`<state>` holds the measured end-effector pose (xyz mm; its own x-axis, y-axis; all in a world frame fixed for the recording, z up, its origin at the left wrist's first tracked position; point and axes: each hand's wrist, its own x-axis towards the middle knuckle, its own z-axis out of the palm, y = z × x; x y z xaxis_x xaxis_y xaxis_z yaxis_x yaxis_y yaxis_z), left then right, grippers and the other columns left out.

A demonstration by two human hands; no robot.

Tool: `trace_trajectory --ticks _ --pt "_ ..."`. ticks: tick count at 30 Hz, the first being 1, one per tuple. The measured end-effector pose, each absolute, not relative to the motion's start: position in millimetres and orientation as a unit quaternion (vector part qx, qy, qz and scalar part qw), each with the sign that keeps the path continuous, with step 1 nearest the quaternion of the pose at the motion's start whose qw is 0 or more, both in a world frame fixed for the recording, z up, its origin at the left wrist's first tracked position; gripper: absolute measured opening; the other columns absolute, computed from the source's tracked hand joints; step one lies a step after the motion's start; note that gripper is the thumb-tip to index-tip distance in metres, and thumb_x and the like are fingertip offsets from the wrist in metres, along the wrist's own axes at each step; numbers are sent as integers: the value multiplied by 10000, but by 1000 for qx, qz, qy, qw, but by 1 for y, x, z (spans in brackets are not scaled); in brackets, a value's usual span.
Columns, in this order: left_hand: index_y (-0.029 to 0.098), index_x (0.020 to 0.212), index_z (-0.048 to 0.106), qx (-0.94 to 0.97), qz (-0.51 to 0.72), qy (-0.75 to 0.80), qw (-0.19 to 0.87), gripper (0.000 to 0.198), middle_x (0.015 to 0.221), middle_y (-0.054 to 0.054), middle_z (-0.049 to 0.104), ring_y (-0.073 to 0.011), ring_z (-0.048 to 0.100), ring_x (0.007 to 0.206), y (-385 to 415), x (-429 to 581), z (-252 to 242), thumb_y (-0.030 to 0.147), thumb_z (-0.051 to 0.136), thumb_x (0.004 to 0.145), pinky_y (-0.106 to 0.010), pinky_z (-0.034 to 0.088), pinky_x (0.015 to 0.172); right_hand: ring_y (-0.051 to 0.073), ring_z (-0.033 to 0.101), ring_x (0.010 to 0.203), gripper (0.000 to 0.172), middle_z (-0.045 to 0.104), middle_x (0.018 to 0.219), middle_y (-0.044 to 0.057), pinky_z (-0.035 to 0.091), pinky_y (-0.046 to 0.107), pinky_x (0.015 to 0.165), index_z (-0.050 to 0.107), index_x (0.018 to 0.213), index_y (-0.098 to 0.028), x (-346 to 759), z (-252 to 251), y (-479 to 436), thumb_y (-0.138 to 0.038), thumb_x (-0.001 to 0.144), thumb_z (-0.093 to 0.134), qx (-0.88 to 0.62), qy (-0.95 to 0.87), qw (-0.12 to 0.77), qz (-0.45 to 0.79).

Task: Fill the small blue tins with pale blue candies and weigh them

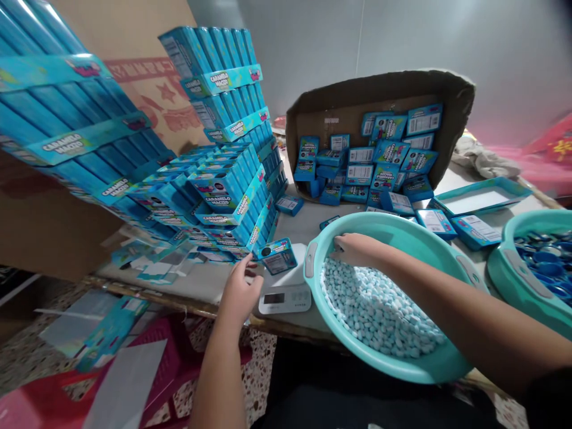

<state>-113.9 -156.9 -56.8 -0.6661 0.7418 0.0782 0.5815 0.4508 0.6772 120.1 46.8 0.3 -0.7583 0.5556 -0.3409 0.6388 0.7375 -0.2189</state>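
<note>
A teal basin [447, 363] tilts toward me, holding several pale blue candies [379, 316]. My right hand [353, 249] reaches into the basin's far left side, fingers curled down among the candies. My left hand [241, 289] hovers at the left of a small white digital scale [286, 292], fingers apart, close to the small blue box [277, 256] that sits on the scale. Whether the fingertips touch the box is unclear.
Tall stacks of blue CARAMELO MACIZO boxes [223, 179] rise at left. A cardboard carton [379, 95] behind holds several small blue boxes. A second teal basin [536, 268] with blue caps stands at right, a shallow blue tray [480, 199] behind it. A red crate [161, 363] sits below.
</note>
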Motion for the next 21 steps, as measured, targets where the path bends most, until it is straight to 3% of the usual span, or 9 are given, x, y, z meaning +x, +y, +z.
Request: trace_trajectory --ticks 3,8,13,17,21 --pt "166 1349 529 421 376 816 125 697 1267 -149 646 -271 655 1067 -143 -97 -50 392 729 720 -373 530 883 346 678 1001 379 698 1148 245 490 345 798 684 1069 -85 121 -1 47 -399 966 497 324 924 122 -164" --pt "177 1048 639 421 410 809 18 388 1004 -99 695 -263 657 924 -130 -77 -45 400 764 757 -382 526 849 346 677 1018 392 714 1143 223 505 361 827 701 1092 -95 122 -7 51 -409 958 507 323 926 111 -163" --pt "182 1185 629 670 383 594 -225 332 1065 -101 679 -242 644 1018 -129 -64 -10 191 690 859 -369 507 931 303 671 1064 392 709 1185 174 512 385 908 698 1135 -129 119 -9 52 -435 982 507 323 926 114 -158" --pt "181 1223 639 775 257 508 -274 351 1068 -91 714 -273 630 1047 -111 -42 20 97 634 883 -420 487 924 224 665 1033 346 688 1163 99 536 437 928 662 1153 -158 117 -10 51 -444 987 562 329 923 127 -151" --pt "175 1170 669 798 232 465 -305 302 1055 -70 736 -252 633 1033 -94 -27 27 62 604 897 -400 474 909 220 661 1026 328 665 1180 88 559 435 892 640 1189 -158 117 -12 52 -401 970 610 325 923 127 -164"
